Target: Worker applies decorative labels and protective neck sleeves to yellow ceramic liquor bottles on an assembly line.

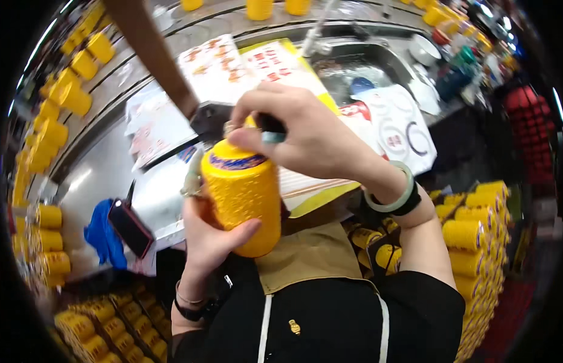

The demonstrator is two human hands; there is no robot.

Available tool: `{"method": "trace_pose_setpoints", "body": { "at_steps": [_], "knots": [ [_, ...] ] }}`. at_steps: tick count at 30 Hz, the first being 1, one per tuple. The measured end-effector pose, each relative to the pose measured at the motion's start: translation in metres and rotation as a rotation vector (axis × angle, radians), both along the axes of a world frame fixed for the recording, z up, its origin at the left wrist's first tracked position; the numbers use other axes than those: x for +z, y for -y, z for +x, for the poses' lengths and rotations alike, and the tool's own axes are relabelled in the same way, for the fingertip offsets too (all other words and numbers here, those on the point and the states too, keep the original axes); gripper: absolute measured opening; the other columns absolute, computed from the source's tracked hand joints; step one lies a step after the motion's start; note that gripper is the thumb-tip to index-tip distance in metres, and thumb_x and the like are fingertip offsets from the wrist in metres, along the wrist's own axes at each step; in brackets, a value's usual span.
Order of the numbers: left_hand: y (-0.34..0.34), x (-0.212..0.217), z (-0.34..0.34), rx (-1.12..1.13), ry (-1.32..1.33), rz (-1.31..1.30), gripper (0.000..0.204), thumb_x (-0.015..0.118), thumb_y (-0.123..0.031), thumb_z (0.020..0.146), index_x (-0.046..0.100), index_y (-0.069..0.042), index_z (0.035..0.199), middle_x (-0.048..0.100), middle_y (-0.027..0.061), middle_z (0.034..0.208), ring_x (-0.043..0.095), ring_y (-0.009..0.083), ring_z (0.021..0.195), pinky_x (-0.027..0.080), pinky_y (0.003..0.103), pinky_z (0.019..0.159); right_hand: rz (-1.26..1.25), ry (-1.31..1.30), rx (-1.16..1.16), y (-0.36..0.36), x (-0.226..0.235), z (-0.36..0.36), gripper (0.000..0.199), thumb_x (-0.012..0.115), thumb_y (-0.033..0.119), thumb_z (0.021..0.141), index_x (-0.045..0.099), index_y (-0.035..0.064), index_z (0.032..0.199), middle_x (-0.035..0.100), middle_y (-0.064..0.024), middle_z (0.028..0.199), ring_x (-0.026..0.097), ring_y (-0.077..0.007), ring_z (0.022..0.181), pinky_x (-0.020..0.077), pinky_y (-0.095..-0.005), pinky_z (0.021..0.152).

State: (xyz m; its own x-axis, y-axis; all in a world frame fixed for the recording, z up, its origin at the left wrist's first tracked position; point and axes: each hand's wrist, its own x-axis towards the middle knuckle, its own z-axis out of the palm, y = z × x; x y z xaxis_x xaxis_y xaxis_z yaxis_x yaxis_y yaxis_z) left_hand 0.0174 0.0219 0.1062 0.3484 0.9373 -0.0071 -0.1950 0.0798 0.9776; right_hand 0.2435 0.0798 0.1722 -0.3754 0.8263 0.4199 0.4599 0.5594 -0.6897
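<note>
A yellow textured bottle [244,195] with a blue band near its top is held upright in front of my chest. My left hand [210,236] grips its body from the left and below. My right hand [301,132] is closed over the bottle's top, fingers curled round a small dark object there; what that object is I cannot tell. A pale green bangle and a dark band sit on my right wrist. The bottle's cap is hidden under my right hand.
A steel counter [106,157] holds white printed sheets [218,66], a blue cloth [100,233] and a dark phone-like device [131,228]. Several yellow bottles line the counter's left edge [58,103] and fill crates at lower left [106,330] and right [475,236]. A sink [366,66] lies behind.
</note>
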Motion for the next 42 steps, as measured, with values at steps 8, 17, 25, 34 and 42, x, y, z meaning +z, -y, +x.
{"method": "trace_pose_setpoints", "body": {
  "at_steps": [8,17,25,34,42],
  "knots": [
    [0.014,-0.025,0.004,-0.1,-0.107,0.427,0.12,0.096,-0.037,0.067,0.027,0.001,0.157,0.039,0.0193,0.155,0.047,0.0328,0.14,0.037,0.048,0.119,0.062,0.029,-0.189,0.109,0.04,0.026,0.012,0.074,0.014,0.079,0.076,0.0084,0.09,0.065,-0.0126,0.092,0.067,-0.0335,0.088,0.0524,-0.0424,0.077],
    [-0.006,-0.002,0.051,0.053,-0.065,0.927,0.081,0.063,-0.055,0.098,0.044,0.005,0.148,0.055,0.0235,0.142,0.051,0.0344,0.134,0.04,0.049,0.115,-0.137,0.215,-1.462,0.383,0.04,0.054,0.018,0.073,0.019,0.094,0.073,0.0014,0.098,0.065,-0.0152,0.091,0.067,-0.0349,0.086,0.0514,-0.0407,0.078],
    [0.01,-0.003,0.084,0.054,-0.023,0.848,0.066,0.07,-0.042,0.098,0.053,0.005,0.141,0.069,0.0196,0.123,0.066,0.0319,0.113,0.053,0.047,0.103,-0.61,0.662,-2.656,0.638,-0.021,0.1,0.042,0.057,0.044,0.101,0.074,0.0067,0.107,0.069,-0.0204,0.111,0.066,-0.0402,0.106,0.0519,-0.0496,0.09],
    [-0.013,-0.002,0.112,-0.033,-0.201,0.941,0.056,0.061,-0.036,0.104,0.053,0.007,0.139,0.065,0.023,0.128,0.061,0.0325,0.122,0.05,0.046,0.105,-1.007,0.62,-3.134,0.841,-0.038,0.131,0.042,0.057,0.047,0.099,0.074,0.0152,0.121,0.072,-0.0152,0.123,0.069,-0.0355,0.114,0.0549,-0.0504,0.094],
    [-0.008,0.0,0.157,-0.167,0.035,1.116,0.049,0.068,-0.028,0.102,0.057,0.007,0.135,0.071,0.0218,0.118,0.069,0.0313,0.109,0.059,0.044,0.095,-1.146,0.564,-3.253,0.929,-0.054,0.143,0.039,0.06,0.047,0.097,0.072,0.0239,0.126,0.072,-0.0111,0.128,0.07,-0.0331,0.116,0.0564,-0.0502,0.094]
  ]
}}
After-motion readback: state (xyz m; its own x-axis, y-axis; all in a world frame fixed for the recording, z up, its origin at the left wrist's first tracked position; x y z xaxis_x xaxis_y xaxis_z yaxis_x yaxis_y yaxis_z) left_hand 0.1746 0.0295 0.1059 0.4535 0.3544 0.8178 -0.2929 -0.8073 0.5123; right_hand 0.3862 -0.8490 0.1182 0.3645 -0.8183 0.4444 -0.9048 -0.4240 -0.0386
